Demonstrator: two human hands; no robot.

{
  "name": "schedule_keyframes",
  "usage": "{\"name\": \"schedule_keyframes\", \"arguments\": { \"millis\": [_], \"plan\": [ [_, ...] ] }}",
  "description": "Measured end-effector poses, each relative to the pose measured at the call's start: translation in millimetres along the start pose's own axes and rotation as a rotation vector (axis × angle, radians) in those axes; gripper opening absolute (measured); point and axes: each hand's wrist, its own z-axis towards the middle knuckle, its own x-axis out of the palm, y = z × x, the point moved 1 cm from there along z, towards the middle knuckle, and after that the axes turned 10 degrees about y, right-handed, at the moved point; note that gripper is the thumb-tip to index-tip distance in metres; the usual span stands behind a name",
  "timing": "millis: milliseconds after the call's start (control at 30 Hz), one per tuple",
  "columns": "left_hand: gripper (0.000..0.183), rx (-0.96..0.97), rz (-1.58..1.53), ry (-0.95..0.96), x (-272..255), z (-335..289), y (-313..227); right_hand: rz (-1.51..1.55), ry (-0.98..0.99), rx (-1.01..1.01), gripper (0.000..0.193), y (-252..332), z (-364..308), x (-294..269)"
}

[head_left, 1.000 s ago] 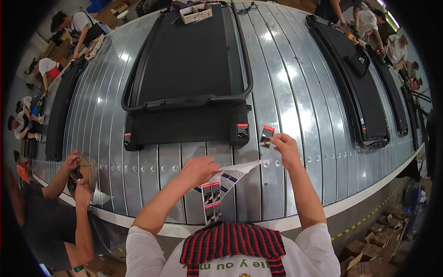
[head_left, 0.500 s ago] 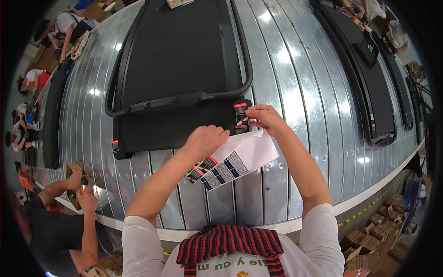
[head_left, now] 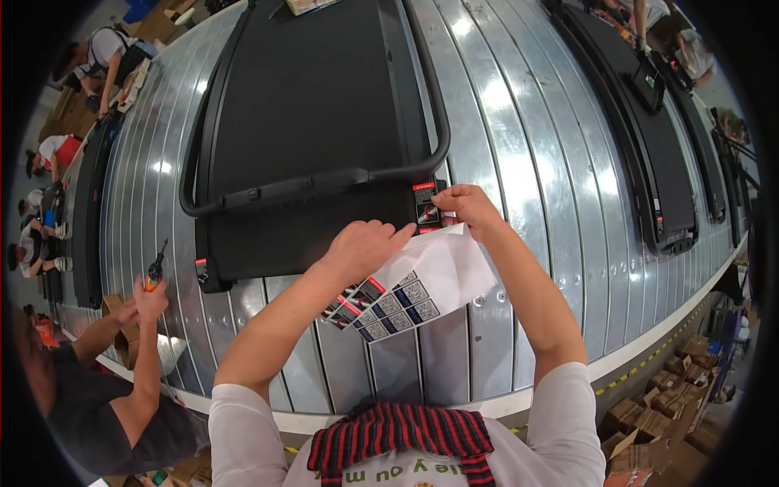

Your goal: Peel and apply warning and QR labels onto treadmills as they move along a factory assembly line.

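A black treadmill (head_left: pixel 316 97) lies in front of me with its frame bar over the near end. A black, white and red warning label (head_left: pixel 426 213) is on the right corner of that end. My right hand (head_left: pixel 469 209) pinches at the label's right edge. My left hand (head_left: pixel 369 247) is closed on sticker sheets (head_left: pixel 442 272), its index finger reaching to the label's lower edge; the thumb is hidden. The sheets fan out below both hands, showing white backing, blue-and-white code stickers and red-and-black labels. A similar label (head_left: pixel 201 269) is on the left corner.
The treadmill rests on a metal slat conveyor (head_left: pixel 519 178). At left, a co-worker's hand (head_left: pixel 151 300) holds an orange and black power screwdriver (head_left: pixel 154 272) beside a cardboard box (head_left: pixel 123 337). More treadmills (head_left: pixel 625 122) lie at right; cartons (head_left: pixel 649 414) stand beyond the conveyor edge.
My left index finger has stretched out toward the label, while my right hand stays at its edge. The sheets shift slightly. The co-worker at left has raised the screwdriver away from the box.
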Motion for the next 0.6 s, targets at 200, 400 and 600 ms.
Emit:
{"name": "schedule_keyframes", "arguments": {
  "millis": [200,400,600],
  "plan": [
    [0.033,0.029,-0.045,0.045,-3.8,3.1,3.5,0.012,-0.055,0.015,0.009,6.0,-5.9,7.3],
    [0.032,0.059,-0.066,-0.006,2.9,6.0,4.1,-0.028,-0.042,-0.011,0.009,1.7,-0.7,2.5],
    [0.035,0.132,-0.005,0.005,-3.4,7.0,3.1,-0.031,-0.075,0.006,0.008,0.9,-0.8,2.6]
  ]
}}
